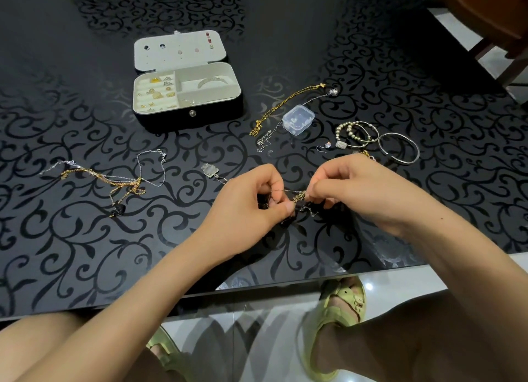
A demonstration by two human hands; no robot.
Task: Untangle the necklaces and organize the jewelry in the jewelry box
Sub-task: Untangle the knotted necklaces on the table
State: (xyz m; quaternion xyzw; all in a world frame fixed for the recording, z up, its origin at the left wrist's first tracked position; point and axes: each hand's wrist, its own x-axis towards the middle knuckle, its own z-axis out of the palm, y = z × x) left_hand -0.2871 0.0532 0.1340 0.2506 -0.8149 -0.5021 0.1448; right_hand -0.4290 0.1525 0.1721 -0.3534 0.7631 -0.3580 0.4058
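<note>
Jewelry box [171, 121], black outside and cream inside, stands open on the black scroll-patterned glass desk [85, 253], far and to the left of the hands. It already holds small gold pieces in its left slots.

The left hand [245, 201] and the right hand [363, 190] meet near the middle of the desk, fingers curled. Each pinches the same knot of gold and silver necklace chains [300, 195], raised just off the surface. The right fingertips sit on the gold clump itself, and the left fingertips hold a thin silver strand just to its left.

That strand runs left to right between the two hands, so the loosening pull probably lies along this line. From the left hand a chain trails far-left to a pale stone pendant [210, 170] lying on the desk.

A second tangle of gold and silver chains [123, 181] waits at the near left, well apart from the hands. At the far right lie silver bangles [398, 147], beaded bracelets [357, 133], a long gold chain [285, 101] and a small clear plastic case [298, 120].

The left hand is the nearer one to the box.
</note>
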